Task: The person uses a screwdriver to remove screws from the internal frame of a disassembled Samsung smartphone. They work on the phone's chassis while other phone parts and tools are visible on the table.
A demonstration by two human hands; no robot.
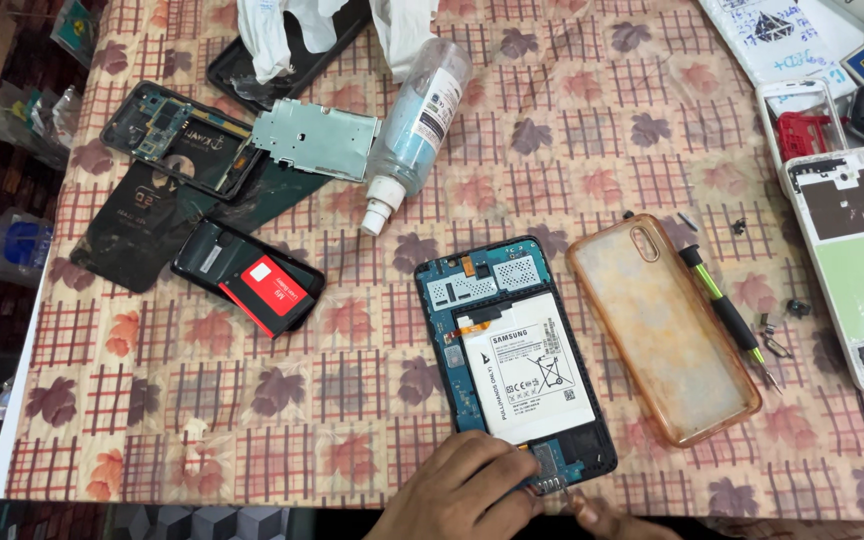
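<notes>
An opened tablet [517,350] lies back side up at the table's near middle, showing a white battery [524,365] and a blue circuit board. My left hand [462,492] rests with curled fingers on the tablet's near bottom edge, holding it down. Only a few fingers of my right hand [607,518] show at the bottom edge, just right of the tablet's lower corner. A thin metal tip [564,490] pokes out between the two hands onto the board; what holds it is hidden.
A clear amber phone case [662,325] and a green-black screwdriver [727,315] lie to the right, with small screws [772,335] and a white phone frame [857,260]. A spray bottle [417,120], metal plate [317,138] and dismantled black phones [252,280] lie left and behind.
</notes>
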